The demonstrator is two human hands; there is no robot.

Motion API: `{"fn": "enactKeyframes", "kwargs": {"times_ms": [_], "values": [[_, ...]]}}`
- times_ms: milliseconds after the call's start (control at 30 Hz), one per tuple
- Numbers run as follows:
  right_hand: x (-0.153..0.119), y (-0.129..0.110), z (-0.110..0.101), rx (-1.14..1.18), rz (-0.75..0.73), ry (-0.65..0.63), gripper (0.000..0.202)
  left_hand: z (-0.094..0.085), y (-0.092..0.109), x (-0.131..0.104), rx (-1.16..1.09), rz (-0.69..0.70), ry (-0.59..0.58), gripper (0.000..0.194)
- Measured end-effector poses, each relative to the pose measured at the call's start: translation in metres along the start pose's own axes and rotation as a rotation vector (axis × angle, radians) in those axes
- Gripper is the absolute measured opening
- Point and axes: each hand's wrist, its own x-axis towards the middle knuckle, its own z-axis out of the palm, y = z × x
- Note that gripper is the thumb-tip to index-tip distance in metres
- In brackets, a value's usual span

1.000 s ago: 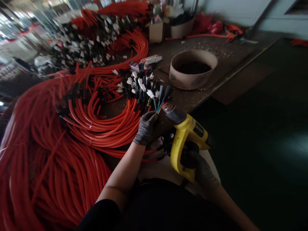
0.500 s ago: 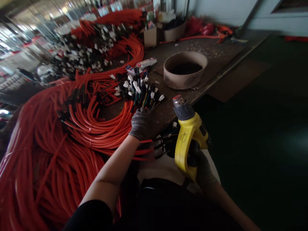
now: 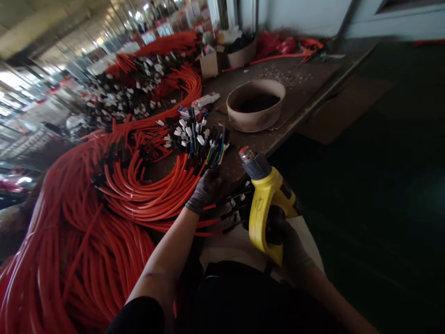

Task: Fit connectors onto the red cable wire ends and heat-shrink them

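Note:
My left hand, in a grey glove, is closed around orange cables close to their stripped ends. Beyond its fingers stand black sleeves, coloured wires and white plug connectors. A yellow heat gun is in my gloved right hand, whose fingers wrap the handle. The gun's metal nozzle points up and to the left, apart from the cable ends. More cable ends with black sleeves lie between my left hand and the gun.
Thick bundles of orange cable cover the left side. A round tub with dark contents stands on the table, near its right edge. Small boxes lie behind the connectors, and a cardboard box is further back.
My left hand now sits a little below the connectors, and coloured wire ends show plainly above its fingers. The view has shifted slightly. My right hand still holds the heat gun.

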Motion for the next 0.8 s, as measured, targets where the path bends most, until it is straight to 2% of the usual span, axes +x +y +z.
{"fn": "enactKeyframes", "kwargs": {"times_ms": [133,233,400,567,800], "values": [[0.008,-0.001,-0.004,-0.024,0.039,0.004,0.020,0.009,0.001,-0.015,-0.109,0.007,-0.100,0.041],[0.004,-0.002,-0.002,-0.024,0.002,0.026,0.026,0.008,0.008,-0.021,-0.259,-0.029,-0.178,0.049],[0.012,-0.005,-0.005,0.014,0.048,-0.015,0.025,0.008,0.012,-0.025,-0.284,-0.061,-0.181,0.050],[0.019,-0.008,-0.008,-0.040,-0.002,-0.077,0.033,0.007,0.010,-0.024,-0.162,0.032,-0.138,0.047],[0.016,-0.005,-0.012,-0.067,-0.050,-0.108,0.028,0.007,0.012,-0.023,-0.170,0.075,-0.134,0.045]]}}
